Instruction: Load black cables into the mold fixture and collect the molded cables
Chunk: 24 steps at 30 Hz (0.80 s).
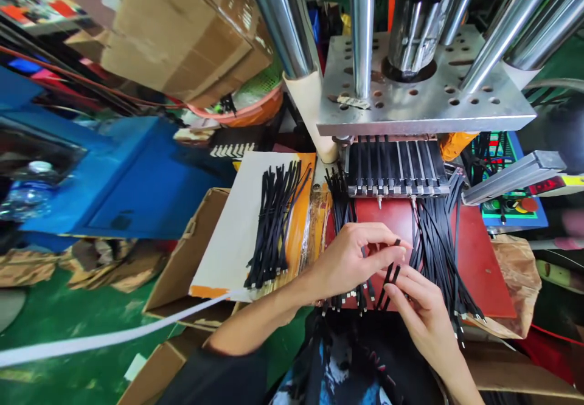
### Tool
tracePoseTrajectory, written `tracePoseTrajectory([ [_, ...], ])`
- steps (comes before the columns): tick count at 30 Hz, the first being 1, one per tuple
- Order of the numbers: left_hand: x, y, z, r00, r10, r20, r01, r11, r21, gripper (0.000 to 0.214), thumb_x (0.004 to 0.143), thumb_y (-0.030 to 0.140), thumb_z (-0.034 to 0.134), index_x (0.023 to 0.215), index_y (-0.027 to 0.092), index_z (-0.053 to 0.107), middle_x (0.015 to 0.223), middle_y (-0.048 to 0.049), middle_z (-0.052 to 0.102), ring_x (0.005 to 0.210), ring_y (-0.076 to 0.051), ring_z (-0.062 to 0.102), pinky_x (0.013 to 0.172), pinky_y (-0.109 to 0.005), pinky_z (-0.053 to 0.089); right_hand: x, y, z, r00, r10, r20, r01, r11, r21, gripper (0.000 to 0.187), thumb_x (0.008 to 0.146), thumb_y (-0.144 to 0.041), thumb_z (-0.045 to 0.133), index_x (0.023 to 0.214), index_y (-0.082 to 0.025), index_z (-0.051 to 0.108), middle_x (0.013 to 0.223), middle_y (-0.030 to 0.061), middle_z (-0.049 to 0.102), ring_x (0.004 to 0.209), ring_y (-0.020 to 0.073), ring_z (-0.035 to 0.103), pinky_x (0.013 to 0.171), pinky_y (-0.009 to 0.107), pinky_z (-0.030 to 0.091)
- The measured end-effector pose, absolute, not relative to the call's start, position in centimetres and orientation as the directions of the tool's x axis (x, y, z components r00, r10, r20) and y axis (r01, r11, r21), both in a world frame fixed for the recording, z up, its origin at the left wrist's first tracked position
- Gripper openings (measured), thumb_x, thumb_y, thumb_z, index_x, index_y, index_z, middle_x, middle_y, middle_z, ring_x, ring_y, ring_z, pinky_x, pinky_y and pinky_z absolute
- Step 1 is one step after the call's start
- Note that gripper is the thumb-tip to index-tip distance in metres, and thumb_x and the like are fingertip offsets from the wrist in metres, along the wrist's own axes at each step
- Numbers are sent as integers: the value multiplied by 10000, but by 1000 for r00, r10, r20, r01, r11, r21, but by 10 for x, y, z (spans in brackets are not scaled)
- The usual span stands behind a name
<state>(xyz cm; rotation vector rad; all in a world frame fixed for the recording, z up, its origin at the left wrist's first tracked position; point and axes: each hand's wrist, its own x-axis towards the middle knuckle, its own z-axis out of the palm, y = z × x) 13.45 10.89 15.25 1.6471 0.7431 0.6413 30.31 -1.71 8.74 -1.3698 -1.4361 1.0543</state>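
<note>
Over the front of the red board (483,253), my left hand (360,253) pinches a short black cable (387,283) between thumb and fingers. Just to its right, my right hand (422,304) has its thumb and fingers closed on a cable too. Two dark strands hang between the hands; whether they are one cable or two I cannot tell. A pile of black cables (438,241) with metal plugs lies right of my hands, and a smaller bunch (342,198) lies to the left, partly hidden by my left hand. Behind them, a slotted fixture (396,165) holds several cables side by side.
A thick metal press plate (429,113) on steel columns hangs above the fixture. Left of the board, more black cables (276,222) rest on a white panel (228,235). A control box (515,210) with buttons stands at right. A cardboard box (182,265) is at left.
</note>
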Motion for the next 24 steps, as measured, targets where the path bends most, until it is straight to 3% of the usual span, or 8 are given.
tracePoseTrajectory([
  [2, 135, 111, 154, 679, 733, 33, 94, -131, 987, 184, 1018, 245, 705, 952, 148, 847, 954, -64, 816, 903, -164, 746, 861, -260, 541, 309, -17, 90, 7, 996, 89, 291, 83, -953, 167, 1058, -239, 607, 1031, -246, 771, 974, 44, 677, 796, 146, 636, 617, 220, 480],
  [5, 132, 110, 151, 716, 698, 18, 58, -85, 995, 154, 1006, 252, 735, 1021, 158, 856, 1028, -77, 819, 933, -166, 755, 863, -255, 554, 315, -10, 96, 16, 988, 156, 323, 142, -935, 198, 1042, -178, 629, 1129, -278, 777, 939, 22, 672, 798, 133, 649, 627, 207, 491],
  [9, 130, 113, 147, 729, 685, -26, 55, -21, 998, 199, 968, 348, 785, 952, 163, 857, 956, -80, 796, 868, -176, 738, 791, -268, 557, 313, 3, 105, -17, 970, 242, 338, 234, -912, 210, 1030, -133, 636, 1103, -269, 779, 912, 12, 681, 817, 129, 651, 731, 220, 520],
  [13, 136, 117, 149, 654, 756, -15, 56, -29, 998, 333, 879, 480, 859, 849, 150, 830, 857, -78, 785, 782, -180, 714, 715, -279, 542, 308, 14, 112, -1, 968, 251, 349, 235, -907, 140, 1030, -157, 641, 1030, -241, 752, 833, -4, 625, 714, 117, 576, 629, 215, 462],
  [19, 149, 143, 149, 549, 828, 113, 76, -184, 980, 160, 905, 301, 831, 822, 165, 815, 830, -42, 777, 762, -152, 689, 718, -266, 517, 296, 17, 91, 76, 994, 75, 317, 48, -947, 336, 1032, -300, 631, 727, -210, 522, 704, -33, 485, 621, 116, 447, 558, 241, 356],
  [22, 156, 179, 140, 412, 889, 200, 130, -275, 953, 194, 914, 309, 809, 793, 160, 782, 763, -6, 734, 671, -122, 607, 643, -257, 453, 293, 0, 79, -101, 988, -118, 296, -83, -952, 351, 1043, -379, 598, 735, -217, 553, 694, -23, 547, 601, 134, 509, 539, 253, 388],
  [24, 163, 205, 131, 413, 879, 239, 214, -349, 913, 247, 940, 316, 775, 757, 151, 751, 713, 8, 700, 632, -112, 566, 622, -258, 420, 302, -5, 84, -225, 957, -182, 321, -103, -941, 365, 1046, -430, 579, 739, -233, 584, 699, -11, 581, 599, 160, 536, 534, 281, 412],
])
